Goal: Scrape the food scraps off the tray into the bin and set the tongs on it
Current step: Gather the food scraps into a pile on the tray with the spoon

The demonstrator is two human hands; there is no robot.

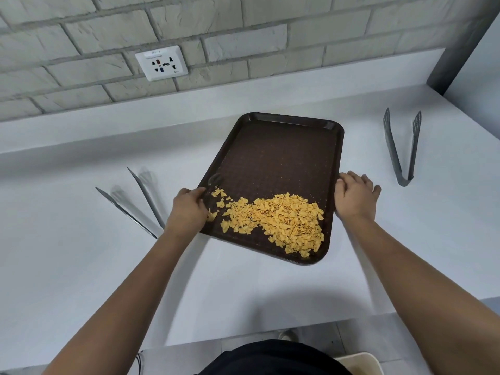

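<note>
Head view: both hands' fingers [200,192] grip the brown tray [281,158] holding food scraps [284,220].

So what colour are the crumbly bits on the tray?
The scraps are yellow-orange, piled on the dark brown tray; the head view shows them.

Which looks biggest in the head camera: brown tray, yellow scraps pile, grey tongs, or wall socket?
1. Dark brown plastic tray
2. Yellow pile of food scraps
3. Grey metal tongs, though longer than the pile
4. White wall socket, farther away, so unsure
</note>
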